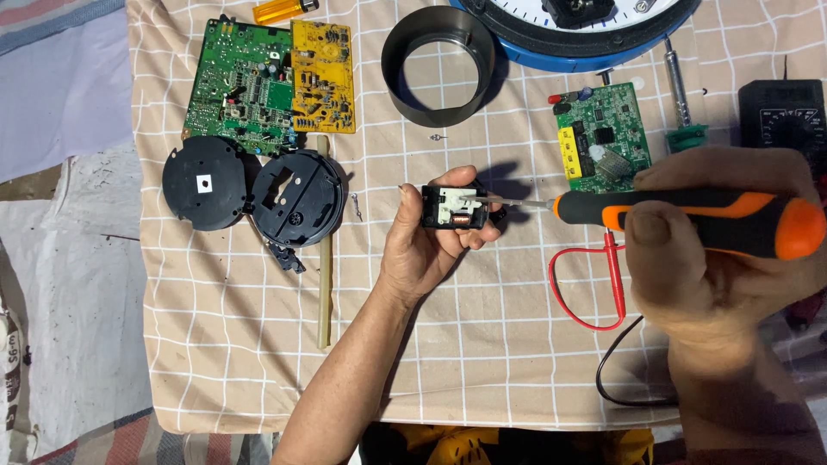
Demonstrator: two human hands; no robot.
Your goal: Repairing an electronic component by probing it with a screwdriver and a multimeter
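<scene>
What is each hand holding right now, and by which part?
The left hand holds a small black clock mechanism by its edges. The right hand holds an orange-and-black screwdriver by its handle, tip at the mechanism.

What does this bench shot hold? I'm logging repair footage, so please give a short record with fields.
Left hand: holds a small black clock movement, open side up
Right hand: grips an orange-and-black screwdriver, tip at the movement
Surface: checked cloth
Left of hands: two round black covers, green circuit board, yellow circuit board
Top: black ring, blue-rimmed clock
Right: small green board, multimeter, red probe lead
</scene>
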